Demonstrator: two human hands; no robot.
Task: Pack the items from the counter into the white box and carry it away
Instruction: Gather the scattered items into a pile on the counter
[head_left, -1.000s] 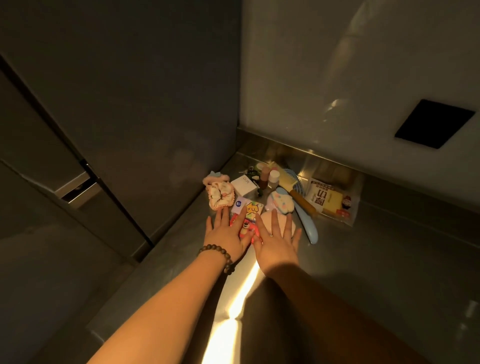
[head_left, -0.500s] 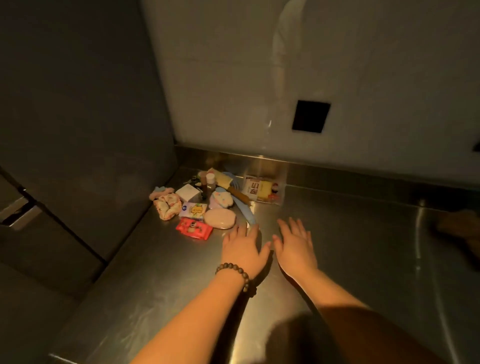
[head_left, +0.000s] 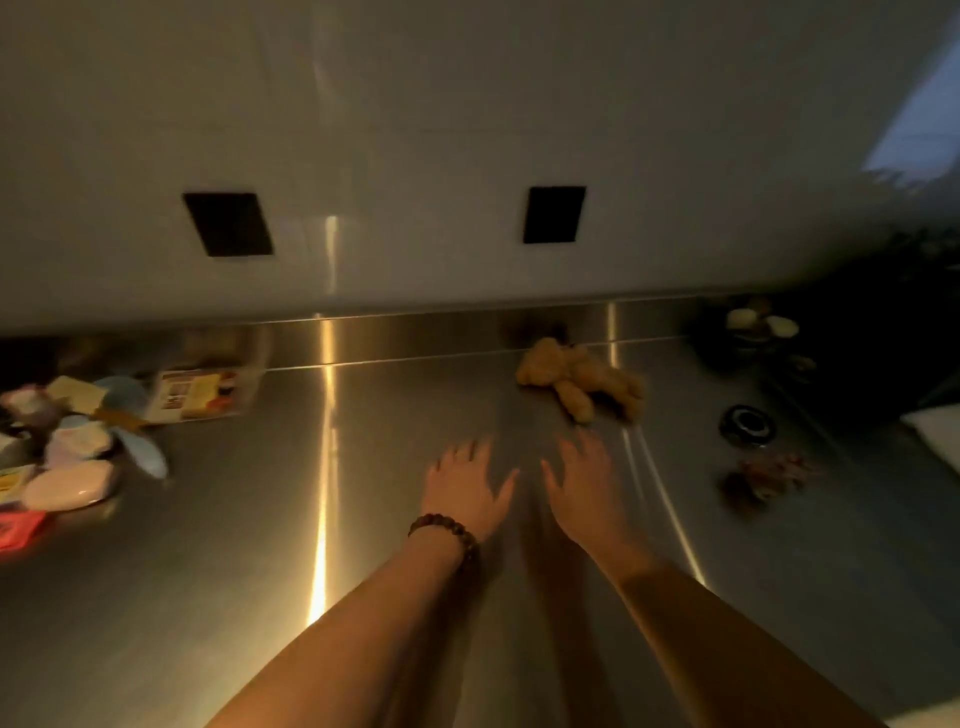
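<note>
My left hand (head_left: 467, 486), with a bead bracelet on its wrist, and my right hand (head_left: 584, 480) hover side by side over the steel counter (head_left: 322, 519), fingers spread and holding nothing. A brown teddy bear (head_left: 579, 379) lies just beyond my right hand by the back wall. A pile of small items sits at the far left: a pink oval case (head_left: 70, 486), a blue brush (head_left: 137, 447), a clear snack packet (head_left: 197, 392) and a red packet (head_left: 15, 527). A white shape (head_left: 935, 434) shows at the right edge; I cannot tell if it is the box.
A black round object (head_left: 747, 425) and a brownish clump (head_left: 769, 475) lie on the right of the counter. Dark dishes with pale round things (head_left: 756, 325) stand at the back right. Two black panels (head_left: 228, 224) are set in the white wall.
The view has swung right, so the pile of items slid from centre to the far left. Both hands left the pile and moved right toward the teddy bear.
</note>
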